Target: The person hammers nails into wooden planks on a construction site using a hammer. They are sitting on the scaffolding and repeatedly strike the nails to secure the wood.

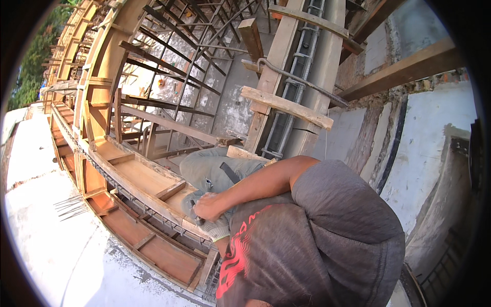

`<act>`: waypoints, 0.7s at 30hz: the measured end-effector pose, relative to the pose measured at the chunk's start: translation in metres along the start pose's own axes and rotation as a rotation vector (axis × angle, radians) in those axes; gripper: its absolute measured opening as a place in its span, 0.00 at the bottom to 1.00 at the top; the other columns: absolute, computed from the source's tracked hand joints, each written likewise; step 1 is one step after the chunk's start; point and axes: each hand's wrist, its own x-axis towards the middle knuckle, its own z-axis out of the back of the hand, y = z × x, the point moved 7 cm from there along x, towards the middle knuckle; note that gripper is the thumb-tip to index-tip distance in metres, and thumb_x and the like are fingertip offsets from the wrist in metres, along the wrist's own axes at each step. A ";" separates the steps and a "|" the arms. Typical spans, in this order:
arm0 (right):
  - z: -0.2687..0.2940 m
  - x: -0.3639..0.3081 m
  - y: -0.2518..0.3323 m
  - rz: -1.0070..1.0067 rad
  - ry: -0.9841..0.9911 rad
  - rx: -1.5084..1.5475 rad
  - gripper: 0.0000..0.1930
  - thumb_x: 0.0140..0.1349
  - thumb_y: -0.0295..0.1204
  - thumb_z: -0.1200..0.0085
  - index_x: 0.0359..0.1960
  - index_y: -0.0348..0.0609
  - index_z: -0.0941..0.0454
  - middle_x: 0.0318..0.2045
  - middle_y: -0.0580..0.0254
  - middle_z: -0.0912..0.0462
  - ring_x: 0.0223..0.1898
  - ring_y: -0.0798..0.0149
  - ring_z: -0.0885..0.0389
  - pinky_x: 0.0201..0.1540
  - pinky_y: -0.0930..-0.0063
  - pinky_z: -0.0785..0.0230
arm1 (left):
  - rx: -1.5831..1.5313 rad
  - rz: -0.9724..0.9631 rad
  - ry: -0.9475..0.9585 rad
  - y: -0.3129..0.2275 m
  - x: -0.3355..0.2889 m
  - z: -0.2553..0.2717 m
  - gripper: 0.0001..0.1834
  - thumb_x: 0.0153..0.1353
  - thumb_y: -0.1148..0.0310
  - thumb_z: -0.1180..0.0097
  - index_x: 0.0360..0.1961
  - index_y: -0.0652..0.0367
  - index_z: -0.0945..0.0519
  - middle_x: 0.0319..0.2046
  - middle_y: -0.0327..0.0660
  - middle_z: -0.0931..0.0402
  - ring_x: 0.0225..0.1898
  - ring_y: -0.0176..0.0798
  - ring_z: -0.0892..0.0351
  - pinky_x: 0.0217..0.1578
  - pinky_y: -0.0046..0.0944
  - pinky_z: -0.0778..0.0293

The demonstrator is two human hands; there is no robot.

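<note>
My right hand (206,205) is bare and closed, its arm reaching across in front of my dark grey shirt (317,240). A small dark object shows at its fingers, too little seen to name. Just below it, touching or almost touching, is my left hand (217,229), in a grey knitted work glove with a yellowish cuff. The fingers of the gloved hand are mostly hidden behind the right hand. Both hands are close to my bent leg in grey-green trousers (204,162), above the edge of a wooden formwork beam (146,176). A dark strap-like piece (230,173) lies against the trousers.
A second formwork trough (146,240) and steel reinforcement curve away to the left. Ahead, a rebar cage (296,66) lies in a formwork channel crossed by a wooden batten (286,106). Scaffold poles (179,77) stand over a lower level. White wall (429,148) at right.
</note>
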 end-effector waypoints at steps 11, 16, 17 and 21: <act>0.004 -0.020 -0.008 0.064 -0.037 0.025 0.22 0.58 0.32 0.45 0.51 0.29 0.22 0.37 0.35 0.17 0.44 0.38 0.15 0.46 0.48 0.23 | -0.041 0.025 0.031 -0.001 -0.002 0.002 0.35 0.65 0.39 0.54 0.53 0.65 0.28 0.40 0.45 0.26 0.36 0.41 0.26 0.36 0.40 0.28; 0.024 -0.040 0.000 0.233 0.065 -0.100 0.20 0.56 0.27 0.43 0.49 0.27 0.21 0.40 0.34 0.18 0.44 0.42 0.15 0.47 0.50 0.22 | -0.120 0.092 0.197 0.002 0.002 0.002 0.35 0.65 0.39 0.53 0.52 0.64 0.27 0.39 0.45 0.25 0.35 0.40 0.26 0.35 0.40 0.27; 0.013 -0.035 -0.016 0.195 0.122 0.195 0.18 0.55 0.27 0.42 0.47 0.29 0.21 0.42 0.38 0.18 0.45 0.42 0.15 0.47 0.51 0.22 | -0.110 0.108 0.184 0.005 0.007 -0.006 0.35 0.65 0.39 0.53 0.52 0.64 0.27 0.39 0.44 0.25 0.34 0.40 0.26 0.34 0.40 0.27; 0.038 -0.061 -0.030 0.202 0.106 0.289 0.15 0.53 0.27 0.39 0.44 0.35 0.19 0.43 0.47 0.19 0.44 0.44 0.17 0.45 0.53 0.23 | 0.136 0.028 -0.345 0.006 0.000 -0.020 0.26 0.64 0.44 0.48 0.42 0.61 0.27 0.27 0.37 0.33 0.22 0.34 0.36 0.21 0.33 0.37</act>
